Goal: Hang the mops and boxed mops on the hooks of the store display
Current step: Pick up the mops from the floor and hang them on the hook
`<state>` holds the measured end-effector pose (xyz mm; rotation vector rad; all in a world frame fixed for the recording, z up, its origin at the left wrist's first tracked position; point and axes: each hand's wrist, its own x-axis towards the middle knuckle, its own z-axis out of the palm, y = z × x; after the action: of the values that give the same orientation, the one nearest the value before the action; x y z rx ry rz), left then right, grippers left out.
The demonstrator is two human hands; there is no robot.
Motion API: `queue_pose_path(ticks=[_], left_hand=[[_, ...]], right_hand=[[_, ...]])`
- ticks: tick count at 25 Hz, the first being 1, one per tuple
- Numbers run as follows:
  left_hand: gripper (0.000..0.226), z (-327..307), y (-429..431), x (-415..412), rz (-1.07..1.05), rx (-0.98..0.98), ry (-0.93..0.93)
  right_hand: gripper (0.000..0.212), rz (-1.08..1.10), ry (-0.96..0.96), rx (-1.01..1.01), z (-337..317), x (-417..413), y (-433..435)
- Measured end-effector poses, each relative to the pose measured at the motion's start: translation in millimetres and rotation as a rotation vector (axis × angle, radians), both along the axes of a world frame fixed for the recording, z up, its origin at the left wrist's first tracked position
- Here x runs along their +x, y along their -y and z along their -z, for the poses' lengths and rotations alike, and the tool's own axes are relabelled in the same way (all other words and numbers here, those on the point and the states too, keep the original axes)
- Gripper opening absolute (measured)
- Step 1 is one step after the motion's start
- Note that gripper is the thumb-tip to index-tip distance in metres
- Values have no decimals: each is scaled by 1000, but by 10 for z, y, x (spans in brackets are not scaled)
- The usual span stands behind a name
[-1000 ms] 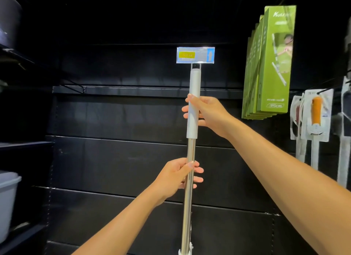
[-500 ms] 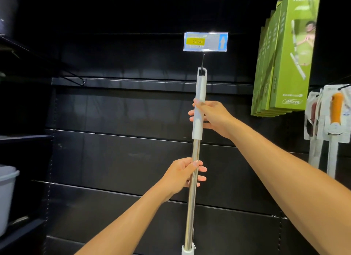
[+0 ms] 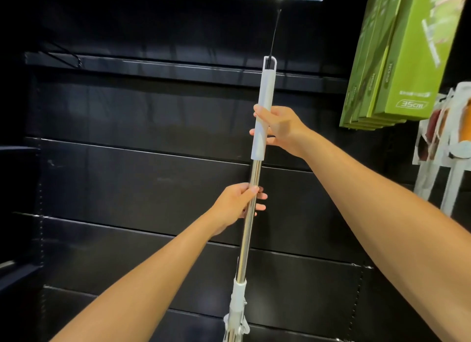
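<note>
Your left hand (image 3: 235,205) is curled round the polished steel tube of the mop (image 3: 255,172), mid-shaft. Your right hand (image 3: 284,130) wraps the matte white plastic grip above it. Mop is near upright, its slotted top loop on the thin black wire hook (image 3: 274,33). Flat green boxed mops (image 3: 397,69) hang at right.

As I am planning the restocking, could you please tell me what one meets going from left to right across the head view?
Mop → green boxed mops → packaged tools at the right edge.
</note>
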<state>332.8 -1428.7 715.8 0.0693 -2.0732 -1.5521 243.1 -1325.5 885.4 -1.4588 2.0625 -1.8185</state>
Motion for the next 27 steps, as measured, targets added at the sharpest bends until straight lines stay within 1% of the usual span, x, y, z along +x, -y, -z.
queue_pose_path(ticks=[5, 10, 12, 15, 17, 19, 21, 24, 27], left_hand=[[31, 44, 48, -78, -18, -36, -4], [24, 168, 62, -81, -82, -182, -51], [31, 302, 87, -59, -134, -239, -82], [51, 549, 95, 51, -171, -328, -85], [60, 757, 88, 147, -182, -363, -68], [69, 1014, 67, 269, -208, -422, -15], [74, 1293, 19, 414, -308, -561, 53], [73, 1762, -140, 613, -473, -836, 137], [71, 2214, -472, 784, -508, -964, 207]], right_hand=[[36, 40, -19, -55, 58, -23, 51], [23, 131, -47, -139, 256, 21, 38], [23, 153, -86, -176, 476, -10, -21], [31, 265, -161, -168, 979, -107, -154], [35, 300, -165, -113, 1408, -135, -293], [38, 332, -148, -14, 1875, -136, -477], [40, 358, -125, 94, 2358, -137, -688], [41, 400, -68, 273, 3091, -109, -1069], [45, 415, -22, 433, 3700, 54, -1593]])
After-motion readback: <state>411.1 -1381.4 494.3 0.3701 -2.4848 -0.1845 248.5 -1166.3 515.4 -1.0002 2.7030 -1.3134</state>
